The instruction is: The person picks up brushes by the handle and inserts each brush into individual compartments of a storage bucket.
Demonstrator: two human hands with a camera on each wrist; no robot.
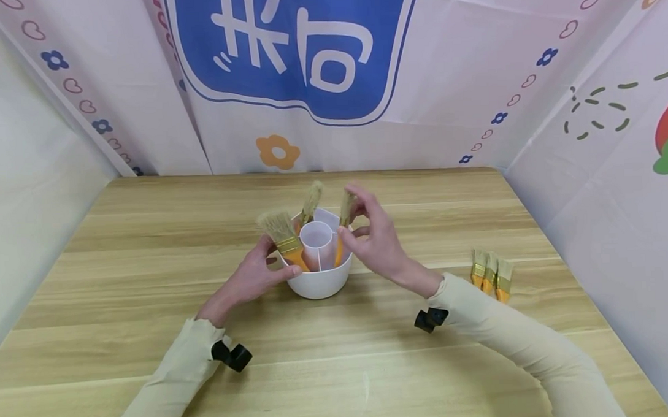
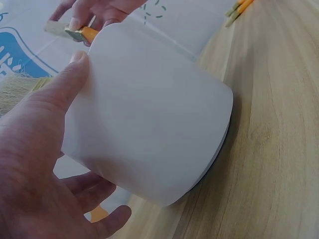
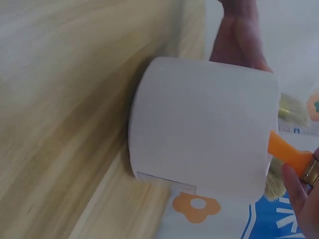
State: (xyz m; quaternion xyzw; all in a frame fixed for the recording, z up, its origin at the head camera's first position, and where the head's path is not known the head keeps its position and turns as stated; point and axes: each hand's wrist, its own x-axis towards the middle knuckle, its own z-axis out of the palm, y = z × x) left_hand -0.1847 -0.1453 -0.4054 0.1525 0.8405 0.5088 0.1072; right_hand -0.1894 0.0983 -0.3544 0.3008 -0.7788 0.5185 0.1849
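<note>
A white round divided organizer (image 1: 319,286) with a central cup stands upright on the table. My left hand (image 1: 253,274) grips its left side, thumb at the front rim and fingers spread around the wall. Pinched by the ferrule and bristles in my right hand (image 1: 378,239) is a paintbrush (image 3: 289,153), its orange handle down inside the organizer's right compartment. A wide paintbrush (image 1: 278,227) leans bristles-up in the left-hand part, beside my left fingers. Another paintbrush (image 1: 312,199) stands bristles-up at the back.
Three more paintbrushes (image 1: 491,273) lie side by side on the wooden table (image 1: 339,368), to the right beyond my right forearm. Printed white cloth (image 1: 441,106) walls off the table's back and sides.
</note>
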